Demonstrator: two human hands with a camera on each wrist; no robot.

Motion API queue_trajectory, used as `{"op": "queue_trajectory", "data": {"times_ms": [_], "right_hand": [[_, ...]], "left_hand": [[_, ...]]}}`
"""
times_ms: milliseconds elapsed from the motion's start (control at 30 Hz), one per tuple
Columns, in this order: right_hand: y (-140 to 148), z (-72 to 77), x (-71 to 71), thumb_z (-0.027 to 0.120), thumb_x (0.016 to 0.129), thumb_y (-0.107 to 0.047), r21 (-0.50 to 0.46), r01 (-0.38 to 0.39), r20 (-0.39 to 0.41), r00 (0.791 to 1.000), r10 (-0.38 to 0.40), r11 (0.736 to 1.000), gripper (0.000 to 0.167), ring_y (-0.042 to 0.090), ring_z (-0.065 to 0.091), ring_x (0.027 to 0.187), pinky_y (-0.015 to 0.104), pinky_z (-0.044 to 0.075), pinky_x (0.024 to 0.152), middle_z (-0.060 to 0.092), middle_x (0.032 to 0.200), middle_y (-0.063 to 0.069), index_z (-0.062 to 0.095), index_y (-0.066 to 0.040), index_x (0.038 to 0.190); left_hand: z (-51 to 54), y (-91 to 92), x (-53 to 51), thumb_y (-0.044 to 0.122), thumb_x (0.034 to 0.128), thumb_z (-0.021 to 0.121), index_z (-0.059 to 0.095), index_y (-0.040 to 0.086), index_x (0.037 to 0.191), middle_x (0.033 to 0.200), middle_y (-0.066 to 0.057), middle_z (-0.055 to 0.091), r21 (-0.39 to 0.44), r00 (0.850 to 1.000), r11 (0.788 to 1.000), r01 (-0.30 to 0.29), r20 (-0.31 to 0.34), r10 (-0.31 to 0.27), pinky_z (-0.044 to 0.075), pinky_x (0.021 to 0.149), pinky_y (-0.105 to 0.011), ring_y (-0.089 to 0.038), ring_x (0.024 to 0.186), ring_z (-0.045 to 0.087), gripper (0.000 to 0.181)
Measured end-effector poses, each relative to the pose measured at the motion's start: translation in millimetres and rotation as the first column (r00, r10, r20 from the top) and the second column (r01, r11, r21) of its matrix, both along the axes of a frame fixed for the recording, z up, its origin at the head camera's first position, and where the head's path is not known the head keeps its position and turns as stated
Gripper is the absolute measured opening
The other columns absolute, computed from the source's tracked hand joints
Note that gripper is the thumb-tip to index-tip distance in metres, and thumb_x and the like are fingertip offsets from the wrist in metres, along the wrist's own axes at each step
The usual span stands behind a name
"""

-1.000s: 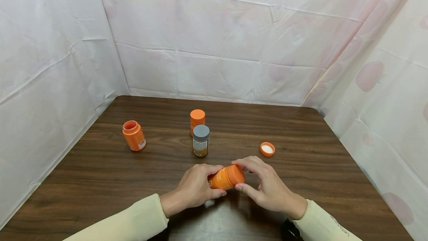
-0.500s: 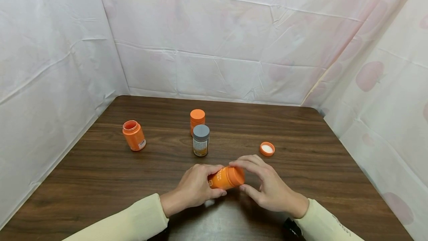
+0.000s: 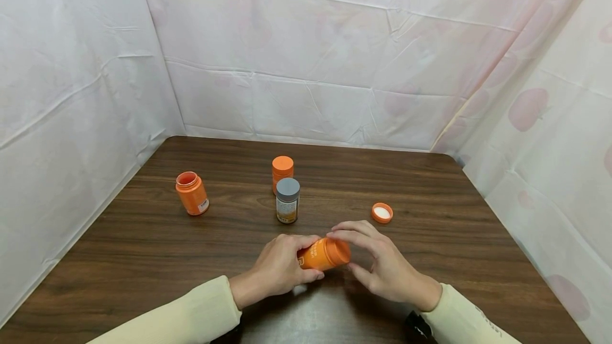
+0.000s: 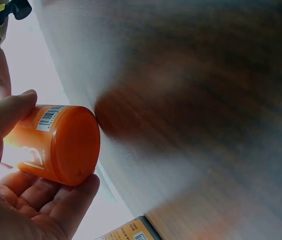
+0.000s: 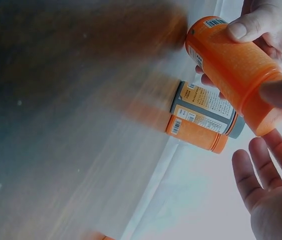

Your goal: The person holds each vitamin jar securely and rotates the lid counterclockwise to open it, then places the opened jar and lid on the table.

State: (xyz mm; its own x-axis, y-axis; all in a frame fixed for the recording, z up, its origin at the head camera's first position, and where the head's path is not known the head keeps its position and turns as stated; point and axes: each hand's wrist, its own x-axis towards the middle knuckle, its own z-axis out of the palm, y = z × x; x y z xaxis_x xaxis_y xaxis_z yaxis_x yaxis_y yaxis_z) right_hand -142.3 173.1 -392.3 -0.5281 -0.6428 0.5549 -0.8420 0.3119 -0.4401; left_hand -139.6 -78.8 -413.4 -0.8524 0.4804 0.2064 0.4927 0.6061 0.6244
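An orange plastic bottle [image 3: 315,255] lies tilted low over the table, its orange cap [image 3: 337,251] toward the right. My left hand [image 3: 282,264] grips the bottle's body, thumb on the near side. In the left wrist view the bottle's round base [image 4: 78,147] faces outward. My right hand [image 3: 384,261] pinches the cap between thumb and fingers, with the other fingers spread apart in the right wrist view. An uncapped orange bottle [image 3: 192,195] stands at the left. A loose orange cap [image 3: 382,213] lies with its white inside up at the right.
Beyond the hands stands a grey-capped bottle [image 3: 287,203], partly hiding another capped orange bottle [image 3: 282,168] behind it. The dark wooden table [image 3: 229,169] is enclosed by white sheets [image 3: 306,57] at the back and sides.
My right hand's fingers and thumb have shifted round the cap, the thumb sliding right along its lower edge. The left hand and its bottle have stayed in place.
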Motion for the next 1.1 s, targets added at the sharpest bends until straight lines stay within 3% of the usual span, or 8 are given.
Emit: {"op": "queue_trajectory", "data": {"times_ms": [233,467,733,1100], "right_hand": [[-1.3,0.0,1.7,0.089,0.075,-0.007,-0.004,0.044,0.035,0.998,-0.043,0.999,0.076,0.016,0.054,0.125,0.029,0.046,0.103,0.058,0.137,-0.002,0.056,-0.021,0.143],[-2.0,-3.0,2.7,0.086,0.085,-0.025,-0.019,0.133,0.064,0.989,-0.132,0.991,0.059,0.014,0.061,0.109,0.031,0.053,0.088,0.062,0.127,-0.003,0.059,-0.02,0.138],[-2.1,-3.1,3.4,0.083,0.088,-0.033,0.021,0.248,0.084,0.965,-0.249,0.968,0.047,0.007,0.054,0.087,0.03,0.05,0.073,0.061,0.1,-0.008,0.064,-0.021,0.13],[-3.6,-5.6,3.7,0.081,0.089,-0.034,0.018,0.27,0.111,0.956,-0.27,0.963,0.032,0.013,0.058,0.078,0.031,0.051,0.066,0.061,0.091,-0.014,0.069,-0.022,0.116]], "left_hand": [[0.5,0.1,0.3,0.031,0.0767,0.093,0.072,0.031,0.118,0.09,0.016,0.067,0.009,1.0,1.0,0.003,0.004,-0.003,0.048,0.068,-0.026,-0.002,0.074,0.058,0.046],[0.6,0.4,0.4,0.032,0.0768,0.092,0.072,0.031,0.118,0.089,0.016,0.067,0.001,1.0,1.0,-0.004,0.015,0.004,0.047,0.067,-0.026,-0.003,0.073,0.057,0.046],[1.5,0.6,0.6,0.031,0.0772,0.092,0.072,0.03,0.121,0.091,0.015,0.069,0.008,1.0,1.0,-0.004,0.029,0.004,0.048,0.067,-0.025,-0.002,0.074,0.058,0.048],[1.2,0.5,0.4,0.03,0.0778,0.092,0.072,0.032,0.12,0.092,0.016,0.068,0.018,0.999,1.0,0.003,0.036,-0.003,0.048,0.068,-0.026,-0.002,0.075,0.058,0.047]]}}
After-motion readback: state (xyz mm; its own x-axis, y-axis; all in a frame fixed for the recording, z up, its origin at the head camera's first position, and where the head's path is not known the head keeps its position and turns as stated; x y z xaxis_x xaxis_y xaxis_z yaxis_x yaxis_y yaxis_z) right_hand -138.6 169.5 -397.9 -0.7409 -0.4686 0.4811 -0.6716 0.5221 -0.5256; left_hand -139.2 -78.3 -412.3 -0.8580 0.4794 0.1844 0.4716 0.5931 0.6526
